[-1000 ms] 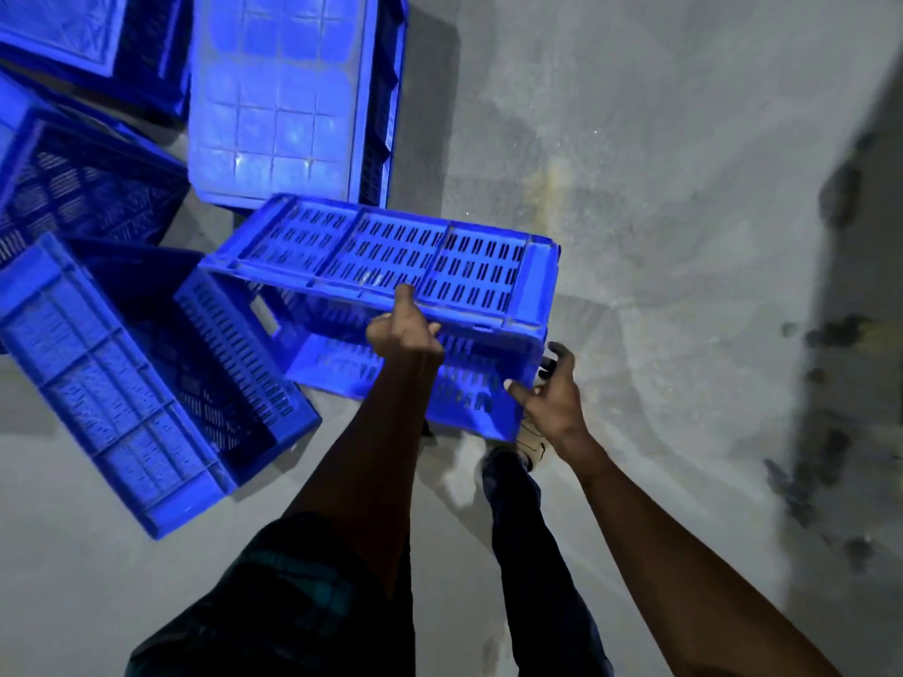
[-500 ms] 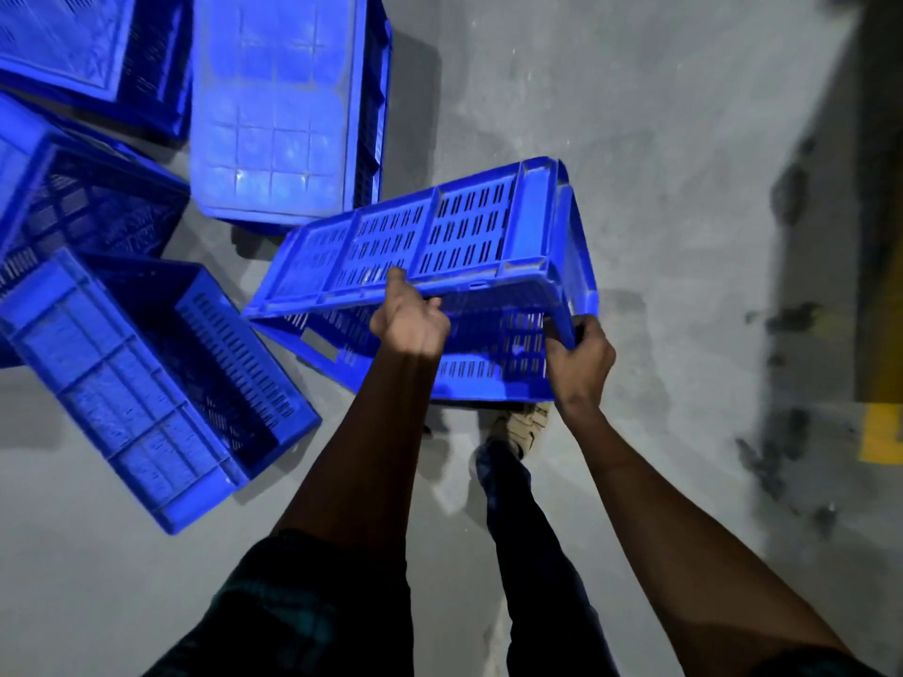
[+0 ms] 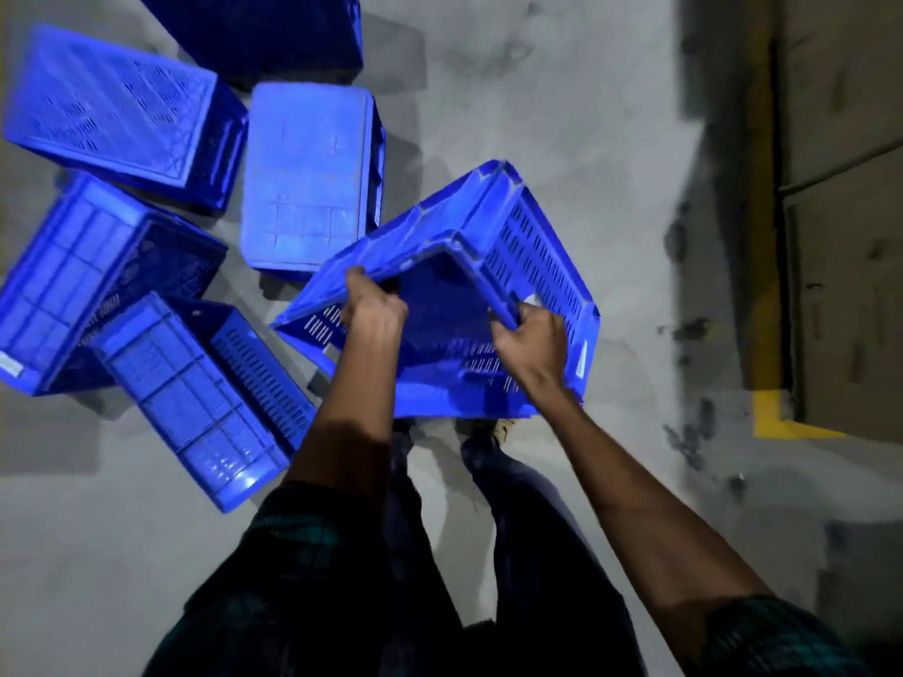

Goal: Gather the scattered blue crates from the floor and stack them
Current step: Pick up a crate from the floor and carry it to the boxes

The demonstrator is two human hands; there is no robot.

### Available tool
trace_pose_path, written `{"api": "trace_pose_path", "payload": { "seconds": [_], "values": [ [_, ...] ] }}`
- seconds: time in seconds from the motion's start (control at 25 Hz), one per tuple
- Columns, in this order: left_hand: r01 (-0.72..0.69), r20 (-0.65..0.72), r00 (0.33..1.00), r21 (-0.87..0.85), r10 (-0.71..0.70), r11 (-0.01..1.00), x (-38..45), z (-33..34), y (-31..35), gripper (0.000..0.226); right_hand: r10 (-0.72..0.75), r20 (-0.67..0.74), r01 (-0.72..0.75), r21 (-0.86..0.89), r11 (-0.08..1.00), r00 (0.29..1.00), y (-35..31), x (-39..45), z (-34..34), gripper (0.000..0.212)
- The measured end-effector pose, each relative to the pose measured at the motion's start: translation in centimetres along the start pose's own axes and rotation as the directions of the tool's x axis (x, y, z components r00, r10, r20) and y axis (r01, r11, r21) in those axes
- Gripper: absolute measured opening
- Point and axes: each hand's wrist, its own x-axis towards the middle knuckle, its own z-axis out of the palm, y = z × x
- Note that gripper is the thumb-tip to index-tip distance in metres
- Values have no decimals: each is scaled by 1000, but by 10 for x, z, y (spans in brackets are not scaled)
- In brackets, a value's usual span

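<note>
I hold a blue slotted crate (image 3: 532, 246) tilted in the air in front of my legs, its open side turned toward me. My left hand (image 3: 374, 305) grips its left rim. My right hand (image 3: 530, 344) grips the right rim near the corner. Several other blue crates lie scattered on the grey floor to the left: one on its side by my left leg (image 3: 195, 403), one further left (image 3: 73, 280), one upside down behind the held crate (image 3: 308, 173), and one at the far left (image 3: 112, 109).
Another dark blue crate (image 3: 273, 31) sits at the top edge. A yellow floor line (image 3: 769, 412) and cardboard boxes (image 3: 845, 285) border the right side. Bare concrete floor (image 3: 562, 90) lies beyond and to the right of the held crate.
The crate has been lifted and swung right, turning so its open side faces me. My right hand has shifted onto the right rim. The view has swung right, showing the boxes.
</note>
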Motion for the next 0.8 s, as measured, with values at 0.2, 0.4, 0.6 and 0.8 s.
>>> {"api": "trace_pose_path", "payload": {
  "seconds": [0.2, 0.4, 0.6, 0.8],
  "values": [
    [-99, 144, 985, -11, 100, 995, -66, -51, 30, 46, -24, -173, 22, -12, 1000, 985, -70, -75, -50, 28],
    [-243, 182, 961, 209, 207, 947, -82, -94, 52, 19, 82, -278, -57, 97, 994, 957, -103, -107, -98, 39],
    [-491, 101, 868, 319, 486, 810, -70, -121, 81, 26, 119, -238, -27, 355, 935, 964, -134, -146, -124, 38],
    [-600, -49, 710, 482, 703, 639, -62, -139, 143, 68, 52, -208, 51, 462, 886, 977, -163, -169, -145, 37]
  ]
}}
